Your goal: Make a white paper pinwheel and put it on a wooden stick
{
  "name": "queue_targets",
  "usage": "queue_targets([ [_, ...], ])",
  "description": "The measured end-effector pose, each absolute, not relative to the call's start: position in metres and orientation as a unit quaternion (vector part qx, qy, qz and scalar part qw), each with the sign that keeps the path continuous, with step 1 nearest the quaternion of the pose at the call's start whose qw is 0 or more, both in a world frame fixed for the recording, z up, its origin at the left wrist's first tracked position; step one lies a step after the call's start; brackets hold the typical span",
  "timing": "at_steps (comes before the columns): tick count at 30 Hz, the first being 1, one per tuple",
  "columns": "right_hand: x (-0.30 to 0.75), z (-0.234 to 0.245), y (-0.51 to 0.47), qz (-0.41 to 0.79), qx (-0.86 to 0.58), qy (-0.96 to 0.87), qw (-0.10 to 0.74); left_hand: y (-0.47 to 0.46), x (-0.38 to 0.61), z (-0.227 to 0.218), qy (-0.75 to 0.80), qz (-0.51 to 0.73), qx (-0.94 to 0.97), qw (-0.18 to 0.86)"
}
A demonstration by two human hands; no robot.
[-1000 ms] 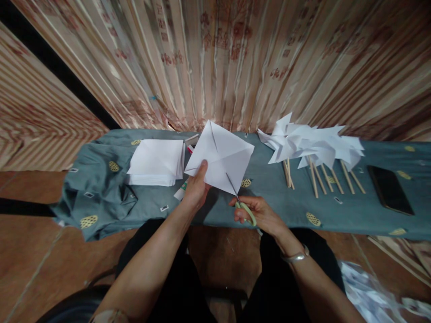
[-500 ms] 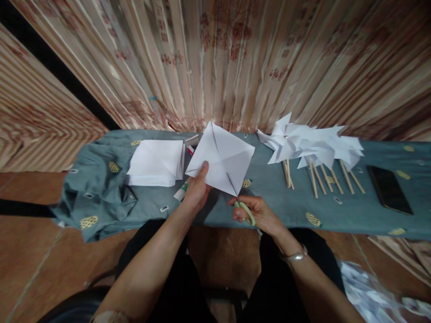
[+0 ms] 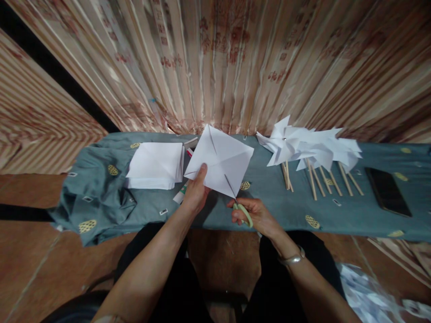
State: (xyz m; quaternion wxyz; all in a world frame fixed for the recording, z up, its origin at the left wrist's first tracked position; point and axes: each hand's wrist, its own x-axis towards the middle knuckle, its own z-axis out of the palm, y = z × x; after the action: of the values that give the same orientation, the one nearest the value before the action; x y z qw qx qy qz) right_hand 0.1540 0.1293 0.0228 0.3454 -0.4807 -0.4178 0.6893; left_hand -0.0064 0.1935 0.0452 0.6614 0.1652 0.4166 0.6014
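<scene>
My left hand [image 3: 194,190] pinches the left edge of a creased white paper square [image 3: 220,159] and holds it up over the bench. My right hand [image 3: 256,216] grips green-handled scissors [image 3: 239,205]. Their blades run up along a diagonal crease from the square's lower corner. A cut slit also shows at the square's top corner.
A teal cloth [image 3: 101,193] covers the narrow bench. On it lie a stack of white paper [image 3: 155,165], a glue tube [image 3: 180,194], several paper pinwheels on wooden sticks [image 3: 310,150] and a black phone [image 3: 387,192]. A curtain hangs behind. Paper scraps [image 3: 373,298] lie on the floor at right.
The scissor blades have stayed in the lower corner of the square, edging slightly along the crease. Both hands hold nearly the same places; the view has tilted slightly.
</scene>
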Motion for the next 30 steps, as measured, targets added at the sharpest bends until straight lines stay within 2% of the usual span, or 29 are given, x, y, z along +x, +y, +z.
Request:
queue_targets([
  [30, 0.1544, 0.0198, 0.129, 0.693, -0.488, -0.408, 0.339, 0.1894, -0.0029, 0.0474, 0.429, 0.591, 0.169, 0.662],
])
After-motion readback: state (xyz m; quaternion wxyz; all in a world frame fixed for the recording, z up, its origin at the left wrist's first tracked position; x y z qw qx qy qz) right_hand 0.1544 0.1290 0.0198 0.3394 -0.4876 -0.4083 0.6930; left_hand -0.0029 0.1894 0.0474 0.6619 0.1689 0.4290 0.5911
